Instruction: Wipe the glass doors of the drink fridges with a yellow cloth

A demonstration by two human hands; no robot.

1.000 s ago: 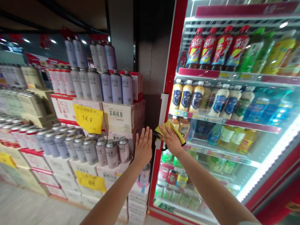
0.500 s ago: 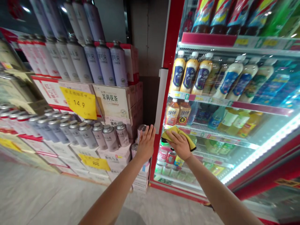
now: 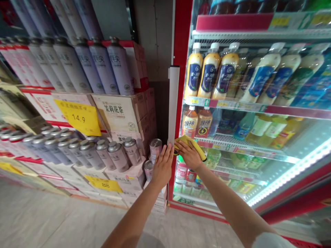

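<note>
My right hand [image 3: 190, 155] presses a yellow cloth [image 3: 198, 147] with a dark edge against the glass door [image 3: 222, 137] of a drinks fridge, near the door's left side. The fingers lie over the cloth and hide part of it. My left hand [image 3: 163, 166] rests with fingers stretched out at the red left frame of the fridge, just below the long pale door handle [image 3: 173, 103]. Nothing shows in it. Two pinkish cans, the upper one [image 3: 155, 146] and the lower one [image 3: 148, 167], stand just left of that hand.
Behind the glass, bottles [image 3: 194, 74] and cans [image 3: 190, 175] fill several shelves. To the left, purple and grey cans [image 3: 120, 65] stand on stacked cartons [image 3: 116, 110] with yellow price signs [image 3: 80, 119]. Grey floor [image 3: 64, 220] lies below.
My right hand and the cloth have slid left across the glass towards the door frame and my left hand. The left hand stays by the frame. The view has shifted closer to the fridge.
</note>
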